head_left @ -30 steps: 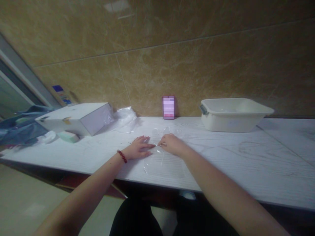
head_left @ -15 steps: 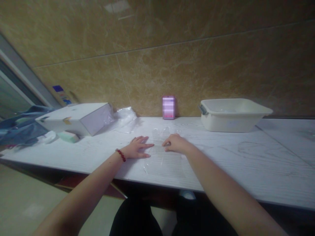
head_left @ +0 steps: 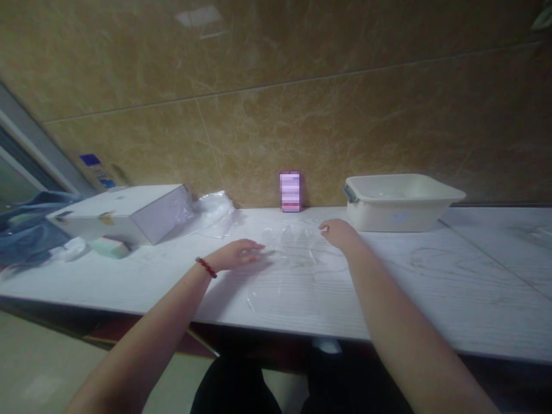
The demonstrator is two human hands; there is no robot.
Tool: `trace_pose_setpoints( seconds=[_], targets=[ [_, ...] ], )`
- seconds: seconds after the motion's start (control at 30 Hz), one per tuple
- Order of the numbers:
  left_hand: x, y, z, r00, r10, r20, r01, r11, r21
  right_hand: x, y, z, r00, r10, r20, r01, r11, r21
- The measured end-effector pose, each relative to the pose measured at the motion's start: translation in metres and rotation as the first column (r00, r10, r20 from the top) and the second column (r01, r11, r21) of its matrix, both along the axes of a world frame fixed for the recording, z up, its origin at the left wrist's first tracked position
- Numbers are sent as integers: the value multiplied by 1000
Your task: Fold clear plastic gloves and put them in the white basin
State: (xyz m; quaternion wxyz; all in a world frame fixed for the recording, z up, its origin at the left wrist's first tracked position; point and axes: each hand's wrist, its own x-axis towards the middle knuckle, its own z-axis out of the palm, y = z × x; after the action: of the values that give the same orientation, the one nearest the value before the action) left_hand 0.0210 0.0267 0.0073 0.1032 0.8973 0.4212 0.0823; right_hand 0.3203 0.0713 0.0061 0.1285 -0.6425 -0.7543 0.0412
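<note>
A clear, thin plastic glove point(head_left: 287, 276) lies flat on the white wood-grain tabletop, its rounded finger-like lobes toward the wall and its wide end near the front edge. My left hand point(head_left: 239, 253), with a red bead bracelet on the wrist, hovers just left of the glove; its fingers are stretched out, slightly apart, and hold nothing. Beside the glove's upper right lobes, my right hand point(head_left: 338, 234) has its thumb and fingertips pinched together. Whether a bit of the clear film is between them is too faint to make out.
A phone point(head_left: 290, 191) with a blurred screen leans on the tiled wall. The cream basin point(head_left: 388, 215) stands at the right. To the left are a white box point(head_left: 142, 218), crumpled clear plastic point(head_left: 213, 213), a pale green block point(head_left: 110, 247) and blue fabric point(head_left: 26, 230).
My right hand has moved away from the glove's middle, up and to the right. My left hand, earlier spread flat at the glove's left edge, has lifted and drawn back slightly.
</note>
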Motion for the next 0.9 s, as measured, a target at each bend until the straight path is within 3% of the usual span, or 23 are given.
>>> trace_pose_setpoints(
  seconds=[0.13,0.2,0.27,0.33,0.47,0.57,0.73,0.83,0.9],
  targets=[
    [50,14,22,1000,8,-13,-7,994,105,24,5,-4,991,-87,99,96,991,-95],
    [79,22,30,993,-5,-120,16,996,84,25,3,-7,987,-91,129,107,987,-122],
    [101,28,33,967,-49,-251,46,999,-19,21,0,-11,988,-78,132,96,987,-132],
    [114,33,31,956,-41,-290,39,999,-12,15,-3,-15,991,-64,120,79,988,-129],
    [112,35,14,987,-17,-162,44,986,163,5,-4,-23,989,-127,74,133,987,-92],
    [104,36,2,988,-89,-128,110,980,168,1,-4,-24,981,-192,26,193,979,-67],
    [97,39,-1,996,-88,-21,89,995,46,-8,-11,-15,966,-199,-168,200,980,-6],
    [100,38,0,988,27,153,-16,997,-71,-15,-16,-10,952,-132,-275,149,988,41],
    [104,37,-2,945,150,291,-86,971,-221,-19,-20,-9,942,-82,-326,107,993,58]
  ],
)
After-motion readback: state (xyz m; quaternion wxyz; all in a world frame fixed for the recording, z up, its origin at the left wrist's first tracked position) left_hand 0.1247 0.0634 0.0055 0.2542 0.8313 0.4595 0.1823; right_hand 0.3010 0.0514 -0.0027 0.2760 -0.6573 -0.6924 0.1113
